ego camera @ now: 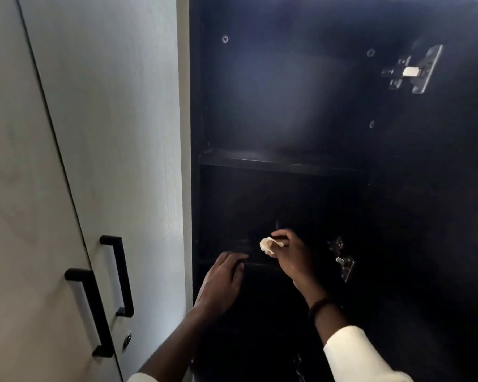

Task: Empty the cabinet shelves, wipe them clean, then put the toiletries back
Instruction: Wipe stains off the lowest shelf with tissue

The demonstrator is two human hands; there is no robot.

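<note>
The dark cabinet stands open, its inside black. An upper shelf runs across the middle and looks bare. A lower shelf shows only as a thin front edge. My right hand holds a small crumpled white tissue just above the lower shelf. My left hand rests with fingers spread on the lower shelf's front edge, left of the tissue. No toiletries are visible; the space under the lower shelf is too dark to read.
Two pale closed doors with black handles stand at the left. Metal hinges are fixed to the cabinet's right wall, the lower one close to my right wrist.
</note>
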